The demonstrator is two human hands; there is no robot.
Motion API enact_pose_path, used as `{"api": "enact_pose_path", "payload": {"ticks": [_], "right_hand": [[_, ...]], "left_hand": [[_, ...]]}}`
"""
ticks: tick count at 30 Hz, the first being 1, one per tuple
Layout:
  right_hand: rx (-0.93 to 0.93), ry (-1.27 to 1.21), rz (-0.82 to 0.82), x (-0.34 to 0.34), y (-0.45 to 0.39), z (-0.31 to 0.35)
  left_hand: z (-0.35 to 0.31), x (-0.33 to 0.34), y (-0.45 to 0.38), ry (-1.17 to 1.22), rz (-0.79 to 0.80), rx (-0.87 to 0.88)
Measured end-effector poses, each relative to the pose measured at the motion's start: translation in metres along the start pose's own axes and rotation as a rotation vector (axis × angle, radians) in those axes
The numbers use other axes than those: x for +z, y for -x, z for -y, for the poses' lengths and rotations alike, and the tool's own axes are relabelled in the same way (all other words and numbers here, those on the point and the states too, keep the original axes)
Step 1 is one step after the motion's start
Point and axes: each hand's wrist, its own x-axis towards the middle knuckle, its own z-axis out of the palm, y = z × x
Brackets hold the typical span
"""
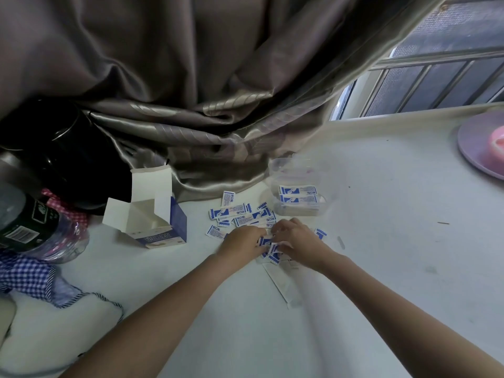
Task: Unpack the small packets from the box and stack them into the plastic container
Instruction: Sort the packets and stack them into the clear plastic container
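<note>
A pale bench (381,186) is seen from above, with both bare arms reaching forward from the near edge. The left hand (241,242) and the right hand (298,241) are brought close together over a heap of small packets (240,215), white with blue print, which are scattered on the bench near the middle. The grip of the left hand is closed on some packets held between the two hands (268,245); the fingers of the right hand are also curled on the same bunch. How many packets are held cannot be told, because they are partly covered by the fingers.

Left of the heap, the box (163,227) is standing on the bench with its flaps open, white inside and blue outside. Just beyond the heap, on the far right of it, the plastic container (297,170) is placed; it is clear, and a few packets (298,195) are already lying flat inside it, one on another. A folded white paper sheet (283,285) is lying on the bench near the right wrist.

A brown curtain (191,91) is hanging at the far side. At the far left, a dark jar (24,222) and checked cloth (27,276) are seen, and a purple plate (480,143) is at the right edge.
</note>
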Motion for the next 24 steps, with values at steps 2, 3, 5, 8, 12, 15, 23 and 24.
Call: {"api": "enact_pose_path", "payload": {"ticks": [2,3,5,8,12,15,23,24], "right_hand": [[0.039,-0.053,0.040,0.002,-0.004,0.006],[0.078,-0.103,0.030,0.002,-0.004,0.009],[0.169,-0.236,-0.042,0.001,-0.003,0.010],[0.281,-0.370,-0.102,0.002,0.002,0.009],[0.417,-0.615,-0.181,0.002,0.005,0.001],[0.458,-0.647,-0.187,-0.001,0.006,0.002],[0.607,-0.929,-0.264,-0.006,0.019,-0.005],[0.608,-1.062,-0.264,-0.006,0.022,-0.004]], "left_hand": [[0.005,0.000,-0.002,0.120,0.063,-0.023],[0.009,-0.001,-0.003,0.199,0.085,-0.034],[0.017,-0.005,-0.002,0.364,0.097,-0.058],[0.024,-0.013,0.002,0.459,0.158,-0.092],[0.034,-0.012,0.003,0.623,0.138,-0.165],[0.032,-0.010,0.002,0.790,0.075,-0.258],[0.035,-0.029,0.001,0.974,-0.087,-0.368],[0.034,-0.029,0.002,1.025,-0.102,-0.395]]}}
